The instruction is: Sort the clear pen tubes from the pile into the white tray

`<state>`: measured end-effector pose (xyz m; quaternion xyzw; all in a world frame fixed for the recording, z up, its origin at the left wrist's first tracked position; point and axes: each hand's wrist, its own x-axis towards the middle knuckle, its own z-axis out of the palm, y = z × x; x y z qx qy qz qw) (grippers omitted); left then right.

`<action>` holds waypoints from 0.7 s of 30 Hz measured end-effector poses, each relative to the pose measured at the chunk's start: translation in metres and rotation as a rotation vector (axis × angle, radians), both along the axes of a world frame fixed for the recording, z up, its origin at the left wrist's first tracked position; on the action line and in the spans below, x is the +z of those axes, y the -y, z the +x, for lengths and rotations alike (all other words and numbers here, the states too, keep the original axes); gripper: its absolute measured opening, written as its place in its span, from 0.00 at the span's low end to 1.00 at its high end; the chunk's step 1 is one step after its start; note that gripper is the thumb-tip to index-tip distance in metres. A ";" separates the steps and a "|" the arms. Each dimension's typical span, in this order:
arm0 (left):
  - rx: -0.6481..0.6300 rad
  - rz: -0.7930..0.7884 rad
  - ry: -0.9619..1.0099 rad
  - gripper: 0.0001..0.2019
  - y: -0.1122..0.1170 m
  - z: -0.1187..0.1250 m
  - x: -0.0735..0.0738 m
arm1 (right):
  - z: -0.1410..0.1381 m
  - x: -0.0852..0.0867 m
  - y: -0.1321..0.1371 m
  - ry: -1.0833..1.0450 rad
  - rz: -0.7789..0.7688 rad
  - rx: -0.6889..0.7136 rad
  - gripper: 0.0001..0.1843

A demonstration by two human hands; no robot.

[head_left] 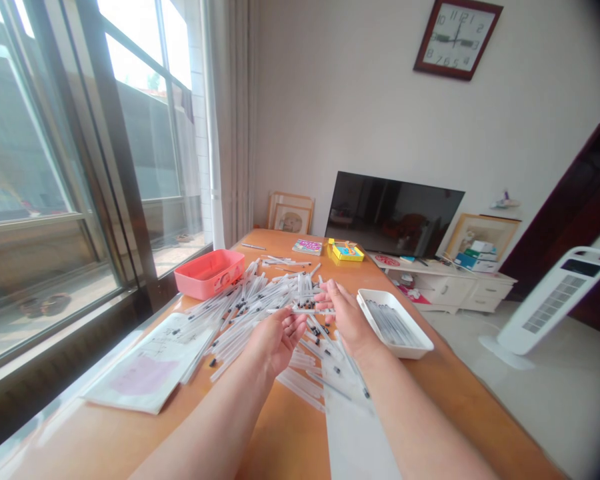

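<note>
A heap of several clear pen barrels with black tips (253,303) is spread across the wooden table (290,433). My left hand (276,337) is palm up with fingers curled, pinching one end of a clear pen barrel (300,311) held level above the heap. My right hand (345,313) grips the other end of the same barrel between thumb and fingers. Both hands hover just over the middle of the pile.
A white tray (420,347) holding several clear barrels lies right of my right hand. A pink tray (209,273) stands at the left. Papers (150,367) lie near the left edge. Small boxes (347,251) sit at the far end. A white fan heater (550,303) stands on the floor.
</note>
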<state>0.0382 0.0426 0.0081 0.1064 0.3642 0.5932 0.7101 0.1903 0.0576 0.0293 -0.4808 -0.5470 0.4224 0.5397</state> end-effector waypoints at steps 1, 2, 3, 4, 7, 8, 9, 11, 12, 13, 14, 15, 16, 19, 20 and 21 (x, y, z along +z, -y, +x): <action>0.005 -0.006 0.007 0.03 -0.001 -0.001 0.001 | 0.002 -0.001 -0.002 -0.017 -0.008 -0.031 0.30; 0.011 -0.011 0.014 0.02 -0.001 -0.002 0.002 | 0.005 -0.002 -0.004 -0.020 -0.018 -0.058 0.30; 0.018 -0.015 0.022 0.02 -0.002 -0.003 0.003 | 0.008 -0.003 -0.006 -0.008 -0.027 -0.081 0.28; 0.025 -0.019 0.031 0.02 -0.002 -0.004 0.004 | 0.011 -0.004 -0.007 0.021 -0.034 -0.093 0.25; 0.052 -0.020 0.058 0.03 -0.003 -0.007 0.009 | 0.021 -0.012 -0.012 0.206 -0.031 -0.089 0.15; 0.058 -0.018 0.065 0.03 -0.003 -0.007 0.010 | 0.024 -0.015 -0.013 0.292 -0.019 -0.078 0.13; 0.063 -0.017 0.073 0.04 -0.003 -0.008 0.011 | 0.028 -0.019 -0.014 0.384 -0.010 -0.065 0.10; 0.065 -0.014 0.089 0.03 -0.002 -0.008 0.012 | 0.033 -0.027 -0.016 0.556 -0.004 -0.032 0.07; 0.064 -0.010 0.097 0.03 -0.002 -0.008 0.013 | 0.035 -0.031 -0.018 0.630 -0.004 -0.016 0.06; 0.066 -0.007 0.101 0.02 -0.002 -0.008 0.013 | 0.036 -0.034 -0.019 0.700 -0.008 -0.001 0.05; 0.070 -0.003 0.100 0.02 -0.002 -0.008 0.013 | 0.037 -0.037 -0.019 0.764 -0.013 0.015 0.03; 0.075 0.002 0.095 0.02 -0.002 -0.008 0.012 | 0.038 -0.040 -0.020 0.821 -0.019 0.031 0.02; 0.081 0.003 0.084 0.02 -0.002 -0.008 0.012 | 0.037 -0.042 -0.019 0.869 -0.026 0.051 0.02; 0.087 0.008 0.051 0.02 -0.002 -0.008 0.010 | 0.034 -0.044 -0.016 0.941 -0.050 0.106 0.01; 0.086 0.012 0.043 0.02 -0.002 -0.008 0.009 | 0.033 -0.044 -0.015 0.946 -0.049 0.114 0.02; 0.087 0.014 0.035 0.02 -0.002 -0.008 0.009 | 0.031 -0.044 -0.013 0.946 -0.044 0.118 0.02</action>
